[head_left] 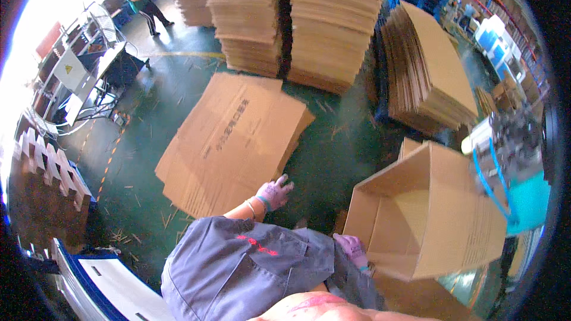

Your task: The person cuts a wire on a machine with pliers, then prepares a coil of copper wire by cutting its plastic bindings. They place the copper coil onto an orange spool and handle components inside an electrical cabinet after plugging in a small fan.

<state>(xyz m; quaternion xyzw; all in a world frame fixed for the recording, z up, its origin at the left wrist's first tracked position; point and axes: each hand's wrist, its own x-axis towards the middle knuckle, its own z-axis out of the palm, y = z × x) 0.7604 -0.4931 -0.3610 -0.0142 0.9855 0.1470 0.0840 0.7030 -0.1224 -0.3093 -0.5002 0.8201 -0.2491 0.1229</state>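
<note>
My left hand [275,194], in a pale purple glove, reaches out with its fingers apart and holds nothing. It is beside the near right edge of a pile of flat cardboard sheets [220,137] on the floor. My right hand [351,250], gloved alike, is low by the near left corner of an open cardboard box [458,214]. Its fingers lie close together; whether they grip anything is unclear. The box lies on its side, with its opening toward the left. My grey apron [238,267] covers the space between both arms.
Tall stacks of cardboard [336,24] rise at the far side, with a lower stack [425,65] to their right. Machinery [511,148] with a blue strap stands at right. Wooden slats [50,166] are at left; a person [143,3] stands far left. Scraps litter the green floor.
</note>
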